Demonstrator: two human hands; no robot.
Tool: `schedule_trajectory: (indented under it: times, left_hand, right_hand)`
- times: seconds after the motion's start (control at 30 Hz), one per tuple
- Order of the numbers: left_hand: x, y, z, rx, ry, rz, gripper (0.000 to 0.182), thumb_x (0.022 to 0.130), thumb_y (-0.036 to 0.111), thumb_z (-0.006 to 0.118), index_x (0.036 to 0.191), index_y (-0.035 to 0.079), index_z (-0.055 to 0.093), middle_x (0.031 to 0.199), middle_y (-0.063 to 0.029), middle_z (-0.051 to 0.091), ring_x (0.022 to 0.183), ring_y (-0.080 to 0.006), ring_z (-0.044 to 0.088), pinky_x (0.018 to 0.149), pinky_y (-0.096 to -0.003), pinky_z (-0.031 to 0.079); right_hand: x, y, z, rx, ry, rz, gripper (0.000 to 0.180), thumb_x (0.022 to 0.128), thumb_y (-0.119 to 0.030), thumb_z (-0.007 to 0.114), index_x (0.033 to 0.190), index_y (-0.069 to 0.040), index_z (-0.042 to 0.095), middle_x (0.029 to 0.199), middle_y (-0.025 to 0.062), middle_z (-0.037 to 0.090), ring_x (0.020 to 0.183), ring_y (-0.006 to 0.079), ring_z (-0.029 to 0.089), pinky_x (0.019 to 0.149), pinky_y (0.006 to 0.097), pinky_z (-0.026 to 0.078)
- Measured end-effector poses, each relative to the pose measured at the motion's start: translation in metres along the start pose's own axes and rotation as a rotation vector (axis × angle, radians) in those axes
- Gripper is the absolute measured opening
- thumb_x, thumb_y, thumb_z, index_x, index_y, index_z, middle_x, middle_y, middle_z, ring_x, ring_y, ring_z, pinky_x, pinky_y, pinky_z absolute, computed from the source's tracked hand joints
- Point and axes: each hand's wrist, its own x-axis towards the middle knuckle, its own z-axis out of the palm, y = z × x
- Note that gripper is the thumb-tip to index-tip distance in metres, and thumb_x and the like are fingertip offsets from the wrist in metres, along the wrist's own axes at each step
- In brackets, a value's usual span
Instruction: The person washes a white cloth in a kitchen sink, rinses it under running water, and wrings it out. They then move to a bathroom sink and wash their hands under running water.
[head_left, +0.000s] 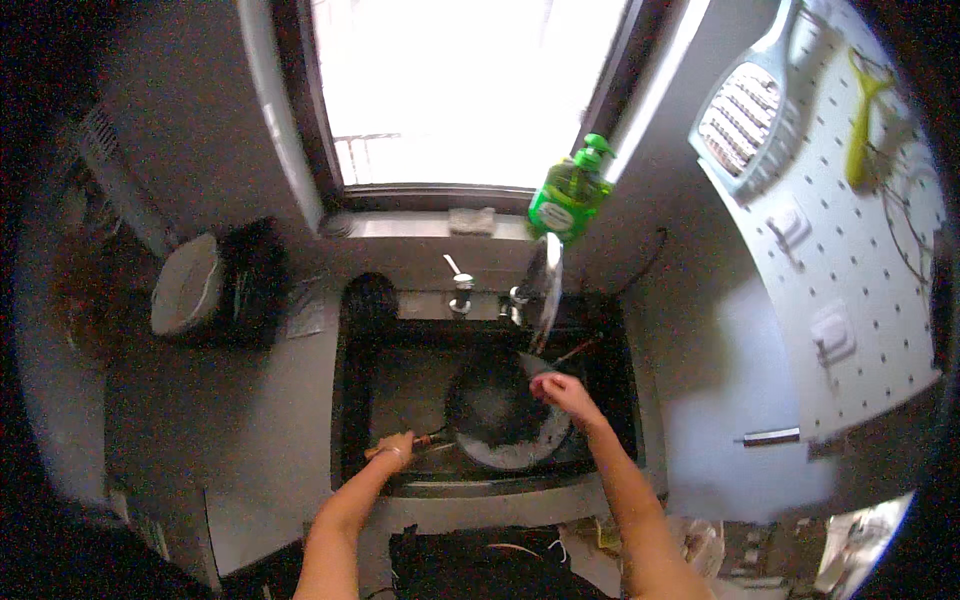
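Note:
A round dark wok (499, 420) rests in the black sink (405, 390), its near rim looking pale. My left hand (395, 447) is closed around the wok's brown handle (424, 440) at the sink's left side. Over the wok's far right part, my right hand (559, 391) pinches a thin grey piece (532, 363); whether it is a cloth or a scrubber cannot be made out. The curved chrome faucet spout (553, 292) comes down just beyond that piece. Dark shadow hides much of the wok's inside.
A green pump bottle (574, 187) and a sponge-like block (472, 221) stand on the windowsill. Left on the counter (300, 405) is a white basket (187, 285) beside a dark object. A white pegboard (855, 247) with a grater (742, 120) and green peeler (862, 127) hangs at right.

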Motion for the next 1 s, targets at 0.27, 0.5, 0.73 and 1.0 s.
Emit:
schedule_trajectory:
  times: [0.27, 0.5, 0.73, 1.0]
  left_hand:
    - [-0.057, 0.029, -0.061, 0.193, 0.022, 0.225, 0.049, 0.079, 0.037, 0.059, 0.111, 0.003, 0.045, 0.1, -0.0176, 0.06, 0.094, -0.0335, 0.058, 0.076, -0.0444, 0.045]
    - [-0.052, 0.033, -0.077, 0.268, 0.031, 0.378, 0.047, 0.081, 0.041, 0.052, 0.116, 0.01, 0.048, 0.096, -0.0159, 0.061, 0.09, -0.0349, 0.059, 0.074, -0.0458, 0.046]
    - [0.04, -0.021, -0.048, 0.642, 0.579, 1.097, 0.058, 0.076, 0.039, 0.063, 0.12, 0.009, 0.041, 0.114, -0.0163, 0.039, 0.101, -0.0351, 0.044, 0.076, -0.0435, 0.045]
    - [-0.041, 0.043, -0.059, 0.393, 0.259, 0.236, 0.048, 0.081, 0.027, 0.059, 0.123, 0.009, 0.045, 0.111, -0.0161, 0.054, 0.096, -0.0333, 0.053, 0.072, -0.0422, 0.048]
  right_hand:
    - [-0.156, 0.021, 0.042, 0.236, 0.205, 0.123, 0.028, 0.091, -0.022, 0.048, 0.107, -0.001, 0.058, 0.098, 0.0048, 0.063, 0.087, 0.0115, 0.057, 0.077, 0.0269, 0.047]
    - [-0.193, 0.051, 0.067, 0.276, 0.326, 0.051, 0.037, 0.091, -0.029, 0.047, 0.114, 0.0, 0.053, 0.108, 0.0081, 0.059, 0.098, 0.0167, 0.056, 0.082, 0.027, 0.045]
    - [-0.176, 0.04, 0.061, 0.308, 0.364, -0.131, 0.035, 0.092, -0.028, 0.046, 0.115, -0.003, 0.053, 0.104, 0.0059, 0.06, 0.097, 0.0148, 0.056, 0.084, 0.0293, 0.045]
    - [-0.167, -0.001, 0.057, 0.199, 0.269, -0.211, 0.035, 0.092, -0.028, 0.045, 0.114, -0.003, 0.054, 0.104, 0.0064, 0.06, 0.093, 0.0134, 0.057, 0.078, 0.0272, 0.046]
